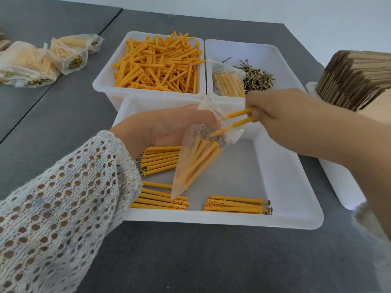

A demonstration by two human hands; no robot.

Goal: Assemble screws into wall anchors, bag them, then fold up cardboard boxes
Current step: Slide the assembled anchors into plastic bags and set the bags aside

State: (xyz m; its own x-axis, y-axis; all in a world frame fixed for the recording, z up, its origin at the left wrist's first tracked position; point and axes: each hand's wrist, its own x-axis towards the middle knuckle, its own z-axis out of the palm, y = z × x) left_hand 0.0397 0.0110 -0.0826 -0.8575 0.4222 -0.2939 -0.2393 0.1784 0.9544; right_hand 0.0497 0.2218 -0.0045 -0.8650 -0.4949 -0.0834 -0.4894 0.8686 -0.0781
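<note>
- Far to your left, full bags (29, 64) of pegs lie on the dark bench (63, 115).
- Your left hand (167, 125) is curled round the neck of a clear bag (196, 163). It hangs over the big white tray (296, 187) and already has yellow pegs inside.
- The bag is thin, soft and slippery, so I think you should keep your hold up by its mouth, or it may flop shut.
- In the tray under it lie small rows of finished pegs (160, 159) with screws in them.
- Your right hand (281, 115) pinches two pegs (237, 119) by their back ends. Their tips are poking into the mouth of the bag.
- The pegs look light and stiff. Holding them by the ends should let them slide in easily.
- Behind are a tub of loose pegs (160, 62) and a tub of screws (256, 77).
- Far to your right stands a stack of flat cardboard (355, 75), not yet folded.
</note>
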